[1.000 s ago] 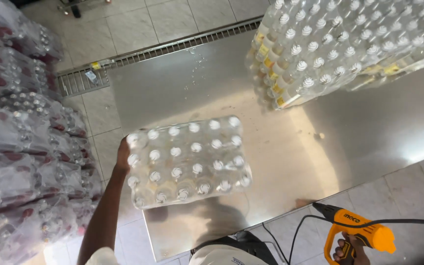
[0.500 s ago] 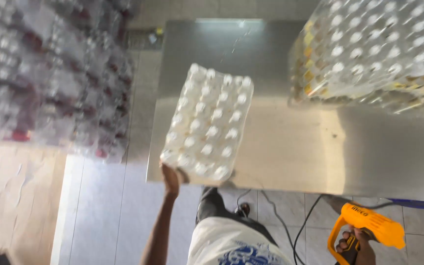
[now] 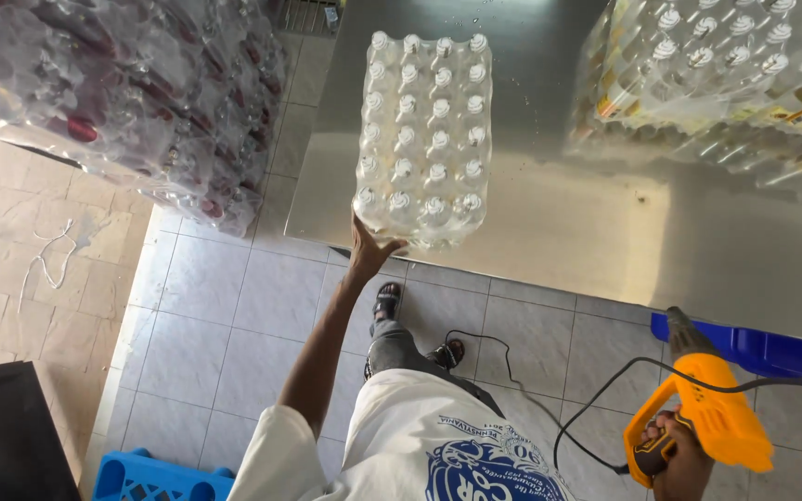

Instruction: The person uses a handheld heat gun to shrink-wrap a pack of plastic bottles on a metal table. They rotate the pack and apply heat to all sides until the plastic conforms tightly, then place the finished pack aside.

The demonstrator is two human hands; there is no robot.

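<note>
A shrink-wrapped pack of clear bottles with white caps (image 3: 424,139) stands on the steel table (image 3: 559,213), its near end at the table's front-left edge. My left hand (image 3: 368,249) presses against the pack's near bottom corner, fingers spread on the wrap. My right hand (image 3: 675,455) hangs low at my side, closed around the grip of an orange heat gun (image 3: 712,413), whose black cord (image 3: 596,390) loops over the tiled floor.
A taller stack of wrapped bottle packs (image 3: 726,83) fills the table's far right. Piled wrapped packs of dark bottles (image 3: 132,102) stand on the floor at left. A blue crate (image 3: 155,478) sits by my left leg; a blue item (image 3: 763,348) lies under the table edge.
The view has shifted as I turned; the pack now lies lengthwise away from me, with my left hand at its near corner. The heat gun stays in my right hand.
</note>
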